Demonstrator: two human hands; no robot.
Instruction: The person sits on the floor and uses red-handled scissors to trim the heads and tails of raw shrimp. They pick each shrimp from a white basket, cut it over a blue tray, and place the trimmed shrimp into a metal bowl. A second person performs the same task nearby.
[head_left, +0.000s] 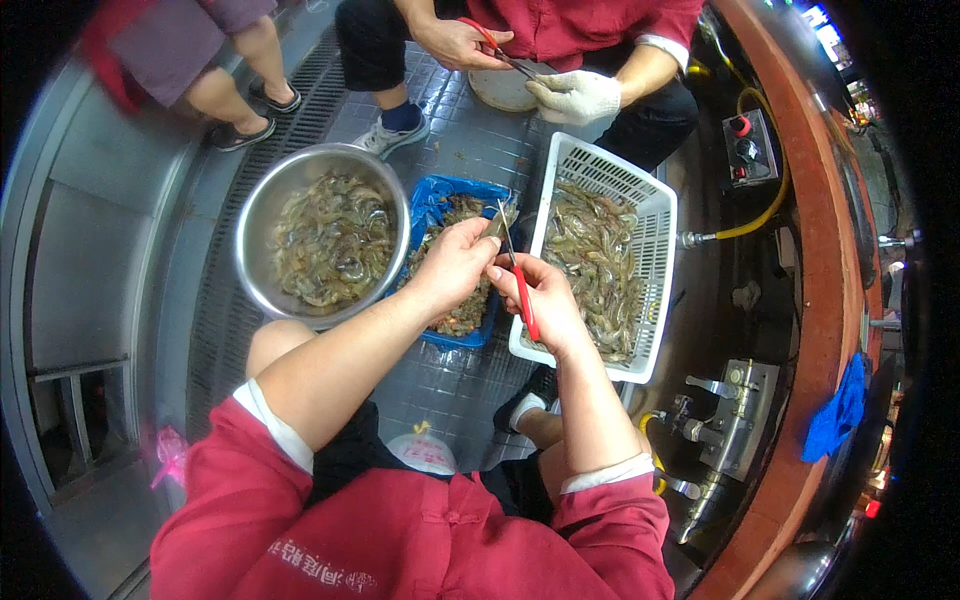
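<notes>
Between the fingers of my left hand (461, 251) is a raw shrimp (495, 223), its head end pointing away from me. My right hand (544, 292) grips red-handled scissors (523, 296), whose blades reach up beside the shrimp. Below both hands stands a blue plastic basket (487, 330) holding shrimp trimmings (459, 319). To the left, a round stainless steel basin (247, 251) holds many shrimp (337, 236) in some liquid. A white slotted plastic crate (660, 247) on the right is part filled with whole shrimp (592, 262).
Opposite me a person holds red-handled scissors (487, 37) and wears a white glove (577, 97). Another person's legs (240, 82) stand upper left beside a floor drain grate (300, 90). Gas valves (724, 435), a yellow hose (757, 217) and a control box (750, 150) line the right.
</notes>
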